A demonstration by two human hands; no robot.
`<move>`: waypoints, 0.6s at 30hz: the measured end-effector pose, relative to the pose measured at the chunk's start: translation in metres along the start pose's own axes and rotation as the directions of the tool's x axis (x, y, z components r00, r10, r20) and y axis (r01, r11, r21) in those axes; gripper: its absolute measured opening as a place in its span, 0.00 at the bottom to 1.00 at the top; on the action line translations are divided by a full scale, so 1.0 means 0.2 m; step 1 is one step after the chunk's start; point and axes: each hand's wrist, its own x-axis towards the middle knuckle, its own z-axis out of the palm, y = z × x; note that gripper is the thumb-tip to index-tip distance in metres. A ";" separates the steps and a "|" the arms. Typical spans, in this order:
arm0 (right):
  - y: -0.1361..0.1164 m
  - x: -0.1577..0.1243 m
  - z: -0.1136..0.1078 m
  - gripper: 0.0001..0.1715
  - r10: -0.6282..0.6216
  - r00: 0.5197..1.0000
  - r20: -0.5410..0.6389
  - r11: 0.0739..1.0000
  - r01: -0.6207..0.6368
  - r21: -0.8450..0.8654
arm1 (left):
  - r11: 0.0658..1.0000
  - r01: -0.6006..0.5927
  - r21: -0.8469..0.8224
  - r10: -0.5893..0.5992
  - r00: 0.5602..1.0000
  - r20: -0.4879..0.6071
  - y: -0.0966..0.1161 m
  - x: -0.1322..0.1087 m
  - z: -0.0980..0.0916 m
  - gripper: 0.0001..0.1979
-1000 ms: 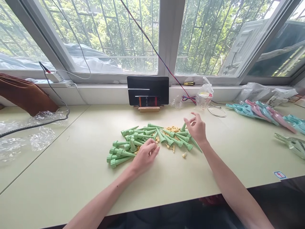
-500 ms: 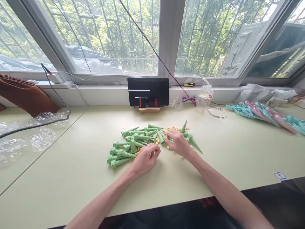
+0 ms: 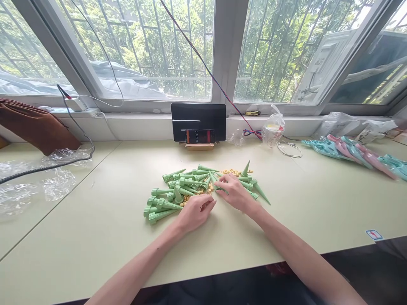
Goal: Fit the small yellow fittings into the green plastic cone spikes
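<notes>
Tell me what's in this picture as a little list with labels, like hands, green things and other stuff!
Place: pale table by a window
Left hand: fingers curled at the pile's near edge; anything held is hidden
Right hand: fingers on the pile's middle
Pile: green spikes lying down, one tip up; yellow bits among them
Behind: phone leaning on a dark screen
Far right: blue and pink clips

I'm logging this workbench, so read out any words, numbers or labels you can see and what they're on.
Nothing reads clearly.
Phone screen: digits, too blurred.
Sticker on the table: red mark, too small.
White bag: print too small.
Outdoor unit label: blurred.
</notes>
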 end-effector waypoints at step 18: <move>-0.02 0.01 0.01 0.13 0.058 0.997 0.044 0.995 -0.054 -0.080 | 1.000 -0.008 0.019 0.008 1.000 0.001 0.01 0.01 0.00 0.18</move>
